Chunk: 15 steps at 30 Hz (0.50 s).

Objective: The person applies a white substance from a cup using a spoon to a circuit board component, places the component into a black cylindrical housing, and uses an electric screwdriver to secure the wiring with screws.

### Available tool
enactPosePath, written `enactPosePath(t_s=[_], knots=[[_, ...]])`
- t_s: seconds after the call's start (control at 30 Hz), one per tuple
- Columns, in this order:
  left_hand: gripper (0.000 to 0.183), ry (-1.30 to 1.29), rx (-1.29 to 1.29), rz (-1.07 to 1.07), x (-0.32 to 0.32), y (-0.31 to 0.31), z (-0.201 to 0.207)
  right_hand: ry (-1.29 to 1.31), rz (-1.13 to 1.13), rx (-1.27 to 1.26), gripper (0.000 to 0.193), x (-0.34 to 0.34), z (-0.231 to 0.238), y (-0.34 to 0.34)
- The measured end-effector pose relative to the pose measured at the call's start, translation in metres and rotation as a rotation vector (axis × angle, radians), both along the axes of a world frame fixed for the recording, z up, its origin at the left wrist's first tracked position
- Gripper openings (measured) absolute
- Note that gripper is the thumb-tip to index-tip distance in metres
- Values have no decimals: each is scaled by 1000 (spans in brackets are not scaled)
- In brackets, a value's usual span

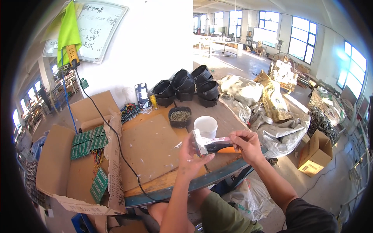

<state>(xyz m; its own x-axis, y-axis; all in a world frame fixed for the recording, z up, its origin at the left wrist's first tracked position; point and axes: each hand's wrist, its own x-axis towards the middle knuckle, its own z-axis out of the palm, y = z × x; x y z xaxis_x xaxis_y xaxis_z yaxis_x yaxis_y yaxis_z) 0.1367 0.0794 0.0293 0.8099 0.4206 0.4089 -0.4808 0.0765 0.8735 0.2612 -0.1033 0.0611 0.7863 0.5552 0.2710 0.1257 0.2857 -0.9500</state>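
Left hand (189, 158), half-curled, holds a white piece (201, 145) just nearside of the white cup (205, 126); right hand (248, 146), fingertips pinched, grips a pinkish strip (217, 139) nearside too. Drawing it taut seems underway; next probably needs steady tension.

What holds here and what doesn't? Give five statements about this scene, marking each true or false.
1. The right hand pinches one end of a pink-and-white strip. True.
2. The left hand is empty. False: it holds a white piece.
3. Green circuit boards lie in the cardboard box. True.
4. The brownish pellets are in the white tub. False: they are in a black bowl.
5. The hanging cloth is red. False: it is yellow-green.
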Motion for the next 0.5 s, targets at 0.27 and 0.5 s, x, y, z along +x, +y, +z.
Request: enactPosePath(t_s=[0.27, 0.5], knots=[[91, 4, 58, 56, -4, 5, -1, 97, 41, -46, 13, -11, 1, -20], [88, -33, 123, 147, -1, 1, 1, 57, 14, -52, 12, -8, -13, -10]])
